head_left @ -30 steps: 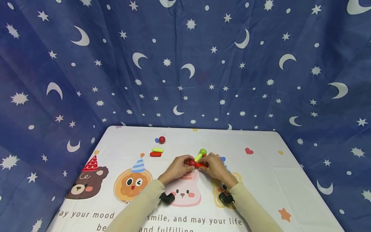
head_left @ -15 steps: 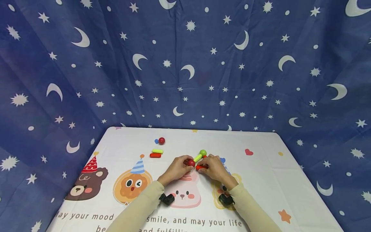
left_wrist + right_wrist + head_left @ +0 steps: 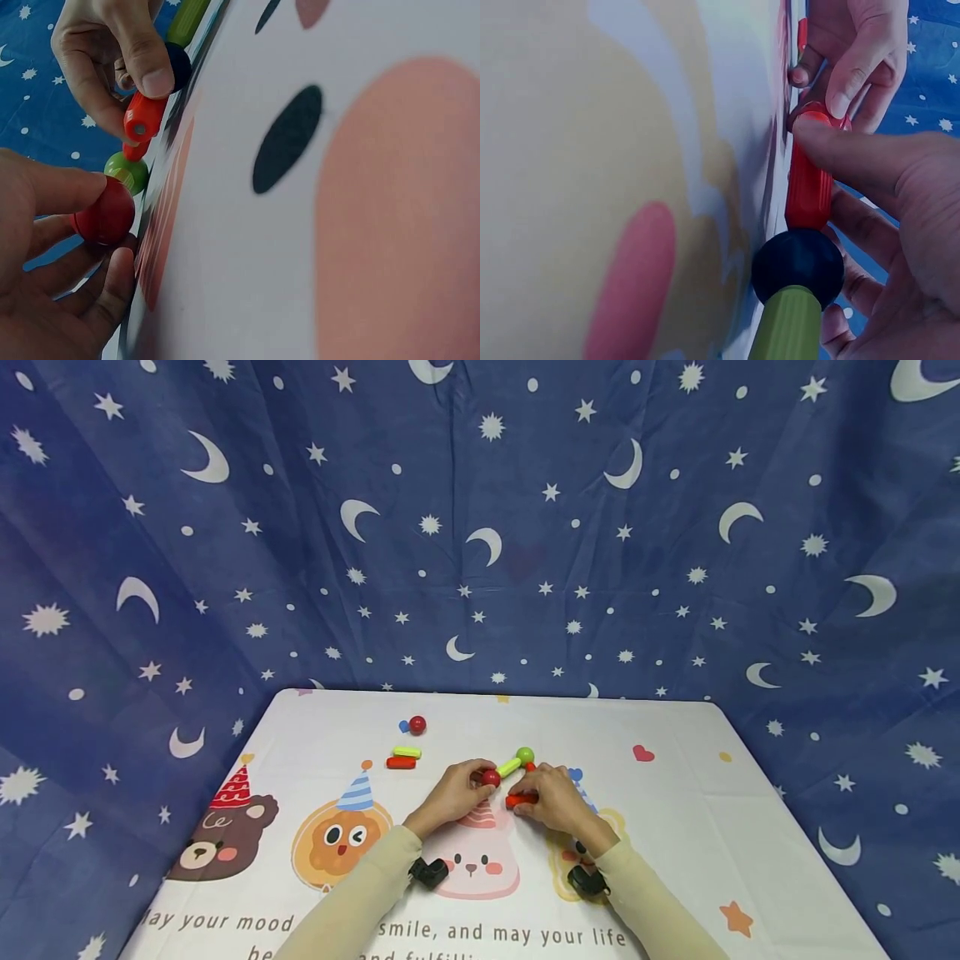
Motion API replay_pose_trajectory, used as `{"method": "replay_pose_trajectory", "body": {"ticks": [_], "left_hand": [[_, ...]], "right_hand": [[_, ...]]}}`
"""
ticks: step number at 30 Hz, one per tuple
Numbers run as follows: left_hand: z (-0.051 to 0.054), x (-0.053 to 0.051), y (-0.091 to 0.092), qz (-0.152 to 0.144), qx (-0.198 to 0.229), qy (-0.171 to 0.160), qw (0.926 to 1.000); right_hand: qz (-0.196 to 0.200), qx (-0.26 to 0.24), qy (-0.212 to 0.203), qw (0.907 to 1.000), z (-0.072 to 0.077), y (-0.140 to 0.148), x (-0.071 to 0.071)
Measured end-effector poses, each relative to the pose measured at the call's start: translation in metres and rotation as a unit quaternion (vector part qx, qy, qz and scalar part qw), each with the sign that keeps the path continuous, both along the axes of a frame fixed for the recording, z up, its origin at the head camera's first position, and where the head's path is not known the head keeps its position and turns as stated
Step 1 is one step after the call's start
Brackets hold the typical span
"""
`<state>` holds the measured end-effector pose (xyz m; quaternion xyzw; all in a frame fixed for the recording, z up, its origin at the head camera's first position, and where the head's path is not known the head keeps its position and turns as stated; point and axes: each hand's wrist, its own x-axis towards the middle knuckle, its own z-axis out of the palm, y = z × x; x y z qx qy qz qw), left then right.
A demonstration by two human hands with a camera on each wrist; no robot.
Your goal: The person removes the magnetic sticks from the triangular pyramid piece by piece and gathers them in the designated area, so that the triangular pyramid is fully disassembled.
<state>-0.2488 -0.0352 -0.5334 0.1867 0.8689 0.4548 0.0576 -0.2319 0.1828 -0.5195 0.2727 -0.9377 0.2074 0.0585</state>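
Red ball [image 3: 491, 778] is sitting a little below the middle of the frame, and the person's left hand [image 3: 452, 795] is pinching it between thumb and fingers, seemingly to steady it. Yellow-green stick [image 3: 508, 767] is slanting from it up and right to a green ball [image 3: 525, 755]; they are looking joined, though I can't see into the joints. Beside the green ball, a red piece [image 3: 530, 767] is showing, mostly hidden by the knuckles.

Just right of the red ball, the right hand [image 3: 557, 797] is grasping a red stick [image 3: 517, 801], thumb lying along it. That hold is leaving the holed end bare and facing left, probably so nothing is covering the socket. From the right wrist, a dark ball [image 3: 799, 266] is meeting the stick's other end, with a green stick [image 3: 786, 322] running on from it toward the bottom edge.

Farther up and left on the table, a second red ball [image 3: 417, 725], a yellow stick [image 3: 407, 752] and another red stick [image 3: 401, 763] are lying apart from both hands, perhaps set aside as spares to leave working room.
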Motion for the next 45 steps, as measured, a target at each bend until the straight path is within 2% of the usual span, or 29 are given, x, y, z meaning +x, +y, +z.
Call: {"method": "replay_pose_trajectory", "body": {"ticks": [7,13,24,32,45], "left_hand": [[-0.002,-0.001,-0.001,0.001,0.002,0.012,0.9999],[-0.001,0.0,-0.001,0.003,0.004,0.0,1.0],[-0.003,0.0,-0.003,0.005,0.004,0.007,1.0],[-0.004,-0.003,-0.003,0.005,0.0,0.0,1.0],[-0.007,-0.003,-0.003,0.004,0.002,-0.004,1.0]], "right_hand": [[-0.03,-0.039,0.002,0.9988,0.009,0.0,-0.005],[-0.05,-0.061,0.022,0.9966,0.012,-0.001,-0.013],[-0.047,-0.061,0.017,0.9969,0.009,-0.006,-0.022],[-0.044,-0.055,-0.002,0.9975,0.007,-0.01,-0.03],[-0.038,-0.053,0.003,0.9978,-0.002,-0.015,-0.039]]}}
